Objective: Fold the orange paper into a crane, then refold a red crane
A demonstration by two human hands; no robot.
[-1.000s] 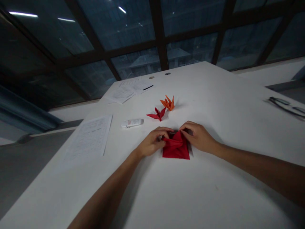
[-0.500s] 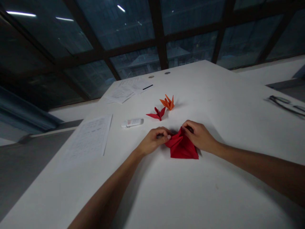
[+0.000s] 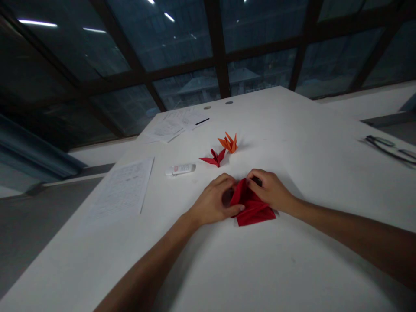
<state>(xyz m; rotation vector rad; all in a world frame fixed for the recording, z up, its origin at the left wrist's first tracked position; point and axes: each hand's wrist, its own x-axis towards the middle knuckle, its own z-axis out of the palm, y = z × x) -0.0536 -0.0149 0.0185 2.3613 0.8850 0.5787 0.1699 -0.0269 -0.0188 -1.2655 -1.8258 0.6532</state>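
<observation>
A partly folded sheet of red origami paper [image 3: 255, 210] rests on the white table between my hands, its upper layer raised. My left hand [image 3: 216, 201] is curved around the paper's left side, with the thumb on its front and the fingers behind. At the upper right, my right hand [image 3: 268, 186] pinches the raised part between thumb and fingers. Just beyond my hands sits a red paper crane [image 3: 215, 159]. An orange paper crane [image 3: 229, 143] stands close behind it. My fingers hide part of the paper's far edge.
A white tube-shaped item [image 3: 180, 169] with printing lies left of the cranes. Written sheets [image 3: 120, 184] cover the table's left side, and more papers [image 3: 172, 128] lie farther back. Eyeglasses [image 3: 390, 147] rest at the right edge. Dark windows [image 3: 182, 34] rise behind the table [image 3: 308, 260].
My left thumb has shifted down the front of the paper and the left hand has opened wider around it. The red paper's upper layer has changed shape, its left side now standing up.
</observation>
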